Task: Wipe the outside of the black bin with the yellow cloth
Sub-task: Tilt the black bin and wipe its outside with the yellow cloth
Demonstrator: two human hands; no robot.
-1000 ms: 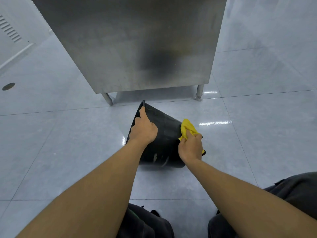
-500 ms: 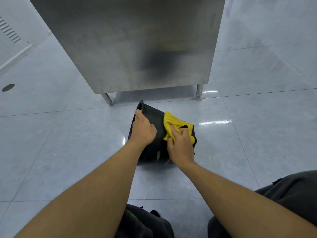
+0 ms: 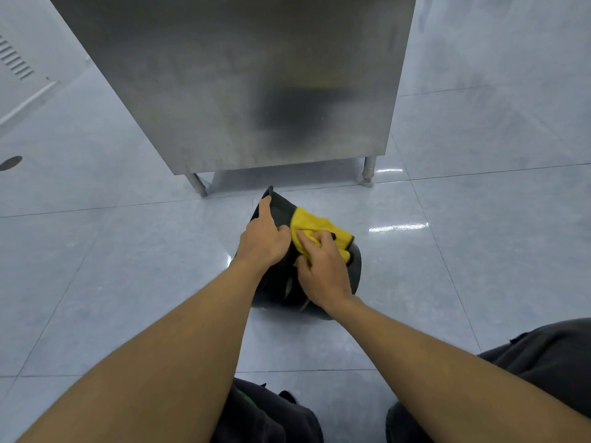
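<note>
The black bin [image 3: 278, 286] lies tipped on the tiled floor, its rim pointing away from me toward the steel cabinet. My left hand [image 3: 263, 239] grips the bin at its far rim, with the index finger stretched along the edge. My right hand [image 3: 321, 271] presses the yellow cloth [image 3: 315, 227] flat against the bin's upper side, right beside my left hand. The cloth spreads out beyond my fingertips. Most of the bin's wall is hidden under my two hands.
A stainless steel cabinet [image 3: 256, 84] on short legs [image 3: 369, 171] stands just behind the bin. Glossy grey floor tiles [image 3: 479, 266] surround it. A round floor drain [image 3: 11, 162] sits at far left. My dark-trousered knees [image 3: 543, 362] are at the bottom.
My right hand has slid the yellow cloth from the bin's right side up and left across its top, ending close to my left hand. The left hand has stayed on the rim.
</note>
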